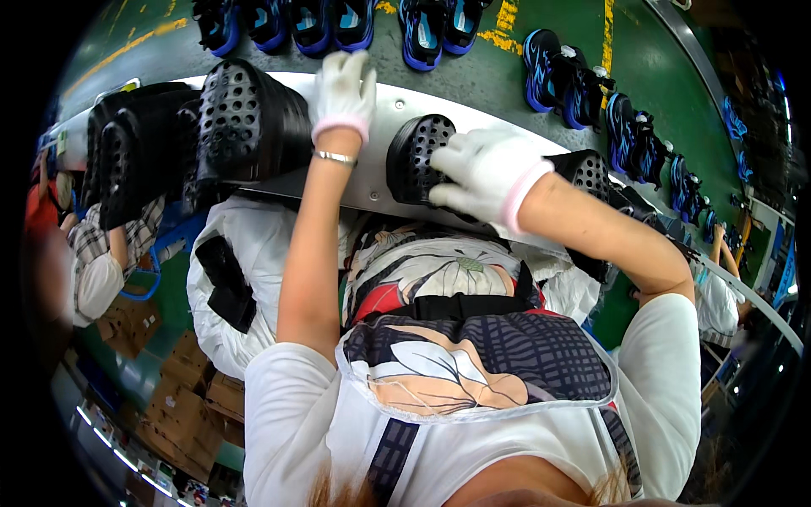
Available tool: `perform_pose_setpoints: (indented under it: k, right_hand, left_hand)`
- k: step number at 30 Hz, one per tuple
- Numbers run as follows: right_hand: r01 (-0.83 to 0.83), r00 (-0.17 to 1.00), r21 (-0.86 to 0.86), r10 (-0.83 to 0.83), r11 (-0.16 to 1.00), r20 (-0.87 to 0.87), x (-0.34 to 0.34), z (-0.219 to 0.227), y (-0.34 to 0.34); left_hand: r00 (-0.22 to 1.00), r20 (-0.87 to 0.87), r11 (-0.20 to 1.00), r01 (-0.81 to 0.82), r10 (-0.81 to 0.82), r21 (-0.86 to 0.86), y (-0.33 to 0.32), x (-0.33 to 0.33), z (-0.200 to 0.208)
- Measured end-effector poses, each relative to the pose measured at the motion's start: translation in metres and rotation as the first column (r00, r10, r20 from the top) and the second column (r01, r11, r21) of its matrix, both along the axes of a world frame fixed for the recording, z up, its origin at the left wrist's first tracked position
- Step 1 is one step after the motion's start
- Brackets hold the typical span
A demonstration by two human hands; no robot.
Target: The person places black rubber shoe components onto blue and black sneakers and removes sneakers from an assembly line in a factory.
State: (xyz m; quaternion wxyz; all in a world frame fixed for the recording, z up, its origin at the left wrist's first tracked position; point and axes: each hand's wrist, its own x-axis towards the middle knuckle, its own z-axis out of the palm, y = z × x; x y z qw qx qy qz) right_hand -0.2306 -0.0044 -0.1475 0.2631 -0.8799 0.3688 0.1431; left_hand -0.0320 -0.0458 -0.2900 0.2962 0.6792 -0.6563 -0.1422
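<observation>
I log two gloved hands, well apart, over a silver bench (382, 127). Left hand (344, 95): white glove, fingers lifted and loosely parted, nearest a large black block (258, 127) with round holes, standing just to its left. Right hand (492, 173): white glove, fingers at a smaller holed black block (412, 162), which lies between the two hands; whether they clamp it, I cannot tell. Right of that hand: another holed block (590, 173), partly behind the forearm. Beyond both hands: black-and-blue shoes (422, 35) on a green surface (667, 84).
</observation>
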Motion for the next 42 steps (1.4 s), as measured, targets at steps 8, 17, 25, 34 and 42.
perform_pose_setpoints:
  k: [8,17,25,34,42]
  right_hand:
    - [-0.086,0.992,-0.224,0.105,0.971,0.07,0.017,-0.043,0.042]
    - [-0.147,0.989,-0.279,0.136,0.949,-0.058,0.018,-0.051,0.042]
    - [-0.177,0.984,-0.228,0.167,0.957,-0.06,0.014,-0.051,0.032]
    - [-0.052,0.971,-0.229,0.103,0.972,0.218,0.01,0.032,0.032]
    - [0.151,0.877,-0.075,-0.099,0.986,0.47,0.005,0.041,0.009]
  left_hand:
    - [0.651,0.709,0.947,0.314,-0.271,0.074,0.081,0.006,-0.016]
    - [0.998,-0.045,0.982,-0.027,0.036,0.184,0.107,-0.011,0.013]
    - [0.996,-0.084,0.989,0.017,-0.004,0.147,0.108,-0.017,0.011]
    - [0.563,-0.806,0.909,0.216,0.183,0.357,0.098,-0.015,0.065]
    - [-0.39,-0.811,0.818,0.548,0.436,0.176,0.081,-0.021,0.077]
